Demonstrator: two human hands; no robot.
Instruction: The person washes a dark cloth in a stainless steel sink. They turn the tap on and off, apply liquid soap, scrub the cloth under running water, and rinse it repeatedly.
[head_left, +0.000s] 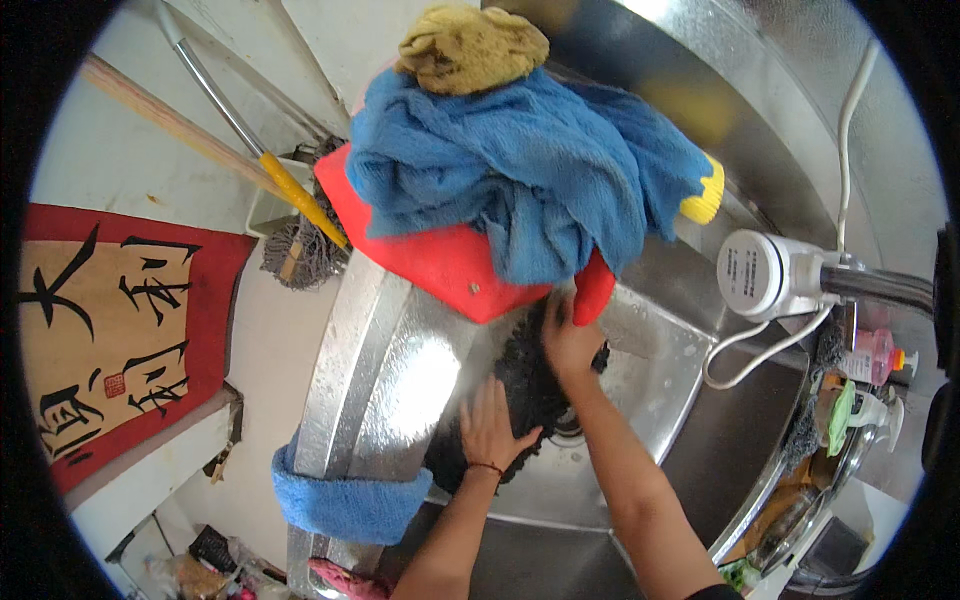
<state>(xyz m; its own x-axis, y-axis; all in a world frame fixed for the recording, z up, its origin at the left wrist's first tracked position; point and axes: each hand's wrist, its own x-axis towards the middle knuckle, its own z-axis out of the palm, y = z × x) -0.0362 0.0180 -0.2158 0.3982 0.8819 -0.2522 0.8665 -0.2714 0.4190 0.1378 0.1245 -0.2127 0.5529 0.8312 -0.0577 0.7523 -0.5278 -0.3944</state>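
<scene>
A shaggy black cloth or mat (525, 367) lies in the stainless steel sink (645, 390), partly up its left wall. My left hand (489, 427) rests flat on its lower part, fingers spread and thumb out to the side. My right hand (574, 337) reaches to its upper right edge. Those fingers are blurred and partly hidden by the red item, so their grip does not show. Beside my right wrist, part of the round drain (568, 427) is visible.
A red plastic-looking item (420, 262) overhangs the sink, bearing a blue towel (495, 165) and a dirty yellow cloth (472, 49). Another blue towel (352, 495) drapes over the left rim. At right are a faucet with a white unit (754, 274), a looped cord (772, 352) and bottles (874, 356). Mops (300, 247) stand left.
</scene>
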